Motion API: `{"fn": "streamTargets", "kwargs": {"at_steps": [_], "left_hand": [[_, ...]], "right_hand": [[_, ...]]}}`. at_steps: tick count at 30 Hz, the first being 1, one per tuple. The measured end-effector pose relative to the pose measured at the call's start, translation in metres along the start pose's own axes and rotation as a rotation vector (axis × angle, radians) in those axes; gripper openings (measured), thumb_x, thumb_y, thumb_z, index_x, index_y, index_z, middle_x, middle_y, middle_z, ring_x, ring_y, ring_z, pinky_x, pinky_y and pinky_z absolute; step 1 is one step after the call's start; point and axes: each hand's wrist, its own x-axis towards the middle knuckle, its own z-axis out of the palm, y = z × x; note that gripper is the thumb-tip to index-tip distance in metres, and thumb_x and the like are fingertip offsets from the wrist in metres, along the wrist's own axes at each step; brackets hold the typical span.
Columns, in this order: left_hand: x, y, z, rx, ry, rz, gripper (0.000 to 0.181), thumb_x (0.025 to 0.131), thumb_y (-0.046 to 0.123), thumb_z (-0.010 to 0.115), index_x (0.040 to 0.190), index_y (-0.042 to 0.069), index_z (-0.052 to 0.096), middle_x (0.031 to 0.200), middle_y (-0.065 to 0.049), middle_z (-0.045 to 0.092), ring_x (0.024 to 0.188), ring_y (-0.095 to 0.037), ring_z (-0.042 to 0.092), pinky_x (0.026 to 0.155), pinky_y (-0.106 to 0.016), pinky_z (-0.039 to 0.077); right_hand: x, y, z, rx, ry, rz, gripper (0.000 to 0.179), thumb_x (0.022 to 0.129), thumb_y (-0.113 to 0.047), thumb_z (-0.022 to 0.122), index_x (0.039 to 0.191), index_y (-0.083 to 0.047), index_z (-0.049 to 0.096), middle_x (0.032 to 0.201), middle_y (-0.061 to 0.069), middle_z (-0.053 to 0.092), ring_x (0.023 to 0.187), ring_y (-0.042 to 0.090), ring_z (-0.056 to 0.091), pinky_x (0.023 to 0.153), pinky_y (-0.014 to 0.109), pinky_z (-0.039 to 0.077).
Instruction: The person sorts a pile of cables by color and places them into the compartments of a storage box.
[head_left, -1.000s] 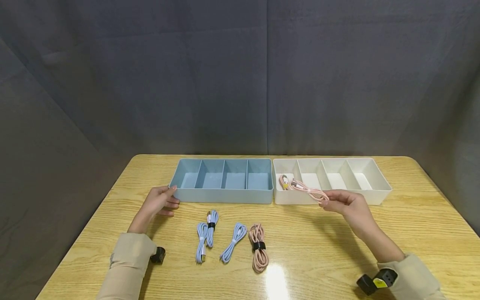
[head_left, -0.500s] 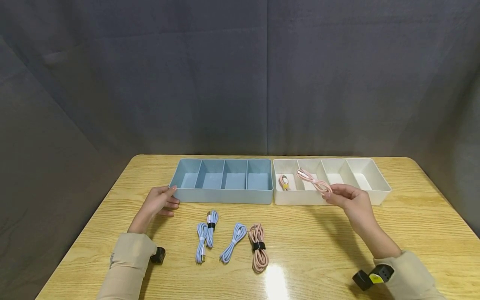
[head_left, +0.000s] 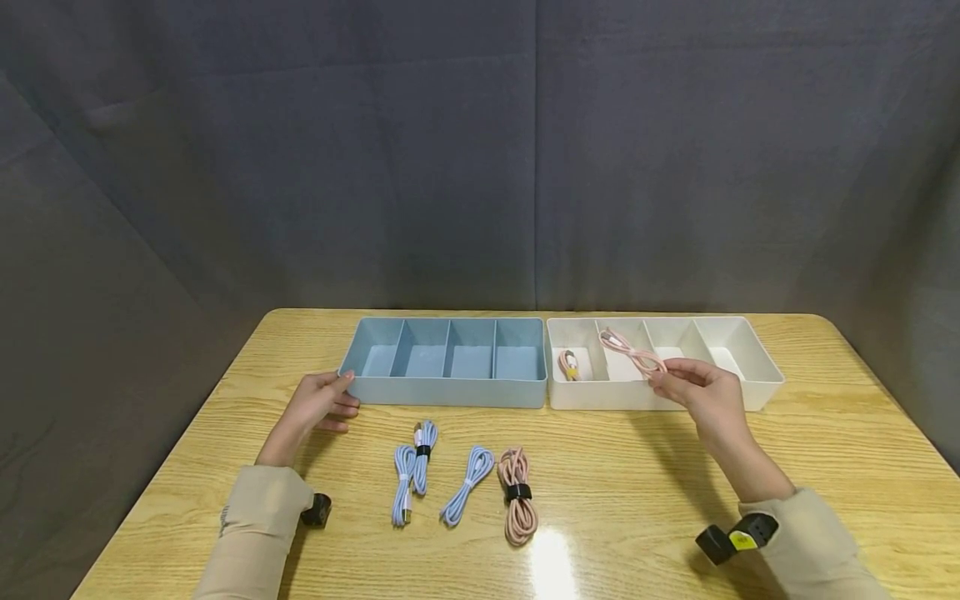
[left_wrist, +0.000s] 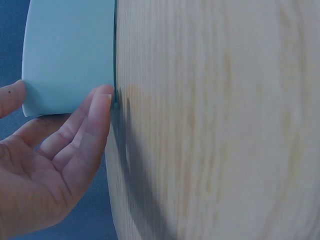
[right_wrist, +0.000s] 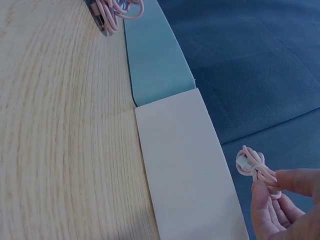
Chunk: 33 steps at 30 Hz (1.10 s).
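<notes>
My right hand (head_left: 701, 400) pinches one end of a bundled pink charging cable (head_left: 628, 348) between thumb and fingers. The cable hangs over the second compartment from the left of the white divided box (head_left: 600, 395). In the right wrist view the cable (right_wrist: 254, 162) shows a pale tie round its middle. My left hand (head_left: 318, 404) rests at the front left corner of the blue divided box (head_left: 450, 392), its thumb at the rim. The left wrist view has the other fingers (left_wrist: 95, 125) loosely extended against the box's end. Another pink cable (head_left: 568, 365) lies in the white box's leftmost compartment.
In front of the boxes lie light blue cable bundles: one with a pale tie (head_left: 402, 483), one with a black strap (head_left: 423, 458), and a separate bundle (head_left: 467, 486). A thicker pink bundle (head_left: 517, 497) has a black strap. A dark curtain (head_left: 480, 167) hangs behind the table.
My right hand has carried the pink cable back and slightly right, from over the white box's front rim to above its second compartment. My left hand stays in place.
</notes>
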Motion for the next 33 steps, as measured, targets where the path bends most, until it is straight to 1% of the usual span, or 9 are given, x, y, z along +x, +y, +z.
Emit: {"fn": "streamTargets", "kwargs": {"at_steps": [2, 6, 8, 12, 15, 19, 22, 28, 33], "left_hand": [[0.001, -0.001, -0.001, -0.007, -0.006, 0.003, 0.071, 0.09, 0.051, 0.048, 0.131, -0.007, 0.04, 0.084, -0.011, 0.061, 0.069, -0.016, 0.063, 0.059, -0.036, 0.055], [-0.005, 0.005, 0.001, -0.004, -0.006, 0.01, 0.063, 0.095, 0.038, 0.046, 0.132, -0.012, 0.036, 0.083, -0.012, 0.062, 0.069, -0.016, 0.063, 0.058, -0.035, 0.055], [-0.005, 0.006, 0.002, -0.001, -0.006, 0.019, 0.062, 0.095, 0.036, 0.045, 0.132, -0.013, 0.035, 0.083, -0.013, 0.062, 0.069, -0.016, 0.063, 0.058, -0.035, 0.055], [-0.003, 0.004, 0.001, 0.005, -0.004, -0.008, 0.059, 0.096, 0.036, 0.044, 0.133, -0.009, 0.037, 0.084, -0.011, 0.062, 0.07, -0.015, 0.063, 0.06, -0.036, 0.055], [-0.003, 0.004, 0.001, 0.003, -0.003, -0.017, 0.059, 0.096, 0.037, 0.044, 0.133, -0.008, 0.037, 0.084, -0.01, 0.062, 0.07, -0.015, 0.063, 0.06, -0.036, 0.055], [-0.005, 0.007, 0.001, 0.0, -0.003, 0.003, 0.063, 0.095, 0.038, 0.045, 0.133, -0.012, 0.035, 0.084, -0.014, 0.062, 0.07, -0.017, 0.063, 0.06, -0.036, 0.055], [-0.005, 0.008, 0.002, -0.002, -0.002, 0.001, 0.064, 0.095, 0.039, 0.045, 0.133, -0.011, 0.035, 0.084, -0.013, 0.062, 0.071, -0.017, 0.063, 0.06, -0.036, 0.055], [-0.006, 0.007, 0.001, -0.006, -0.004, 0.004, 0.065, 0.094, 0.04, 0.046, 0.133, -0.011, 0.035, 0.082, -0.011, 0.063, 0.07, -0.015, 0.063, 0.06, -0.036, 0.055], [-0.007, 0.01, 0.002, 0.006, 0.0, -0.003, 0.062, 0.096, 0.037, 0.044, 0.134, -0.011, 0.034, 0.085, -0.013, 0.062, 0.072, -0.017, 0.063, 0.061, -0.036, 0.055]], "right_hand": [[0.001, 0.0, 0.002, -0.011, 0.023, 0.009, 0.045, 0.069, -0.018, 0.08, 0.1, 0.008, 0.06, 0.084, 0.012, 0.064, 0.072, 0.017, 0.067, 0.068, 0.029, 0.053], [0.004, 0.001, 0.004, -0.003, 0.057, 0.011, 0.042, 0.07, -0.016, 0.08, 0.098, 0.008, 0.06, 0.082, 0.011, 0.064, 0.072, 0.017, 0.067, 0.067, 0.029, 0.053], [0.007, 0.002, 0.004, 0.015, 0.075, 0.009, 0.041, 0.069, -0.015, 0.08, 0.098, 0.008, 0.06, 0.082, 0.012, 0.064, 0.072, 0.018, 0.067, 0.067, 0.03, 0.053], [0.011, 0.004, 0.005, 0.02, 0.109, 0.006, 0.043, 0.069, -0.016, 0.081, 0.098, 0.007, 0.06, 0.083, 0.012, 0.063, 0.073, 0.018, 0.067, 0.067, 0.03, 0.053], [0.013, 0.005, 0.005, 0.02, 0.127, 0.002, 0.042, 0.068, -0.016, 0.081, 0.097, 0.006, 0.061, 0.083, 0.012, 0.063, 0.072, 0.018, 0.067, 0.066, 0.03, 0.053], [0.015, 0.006, 0.007, 0.066, 0.15, -0.004, 0.035, 0.067, -0.01, 0.081, 0.093, 0.006, 0.063, 0.08, 0.012, 0.064, 0.07, 0.019, 0.067, 0.064, 0.031, 0.053], [0.017, 0.008, 0.009, 0.093, 0.174, -0.005, 0.032, 0.067, -0.009, 0.081, 0.091, 0.005, 0.064, 0.079, 0.011, 0.065, 0.068, 0.019, 0.067, 0.064, 0.031, 0.054], [0.021, 0.01, 0.011, 0.048, 0.211, -0.007, 0.039, 0.066, -0.017, 0.082, 0.094, 0.004, 0.064, 0.082, 0.012, 0.065, 0.071, 0.02, 0.067, 0.064, 0.03, 0.054], [0.023, 0.01, 0.013, 0.045, 0.231, -0.007, 0.041, 0.065, -0.017, 0.083, 0.095, 0.004, 0.064, 0.082, 0.012, 0.065, 0.07, 0.019, 0.067, 0.064, 0.029, 0.054]]}}
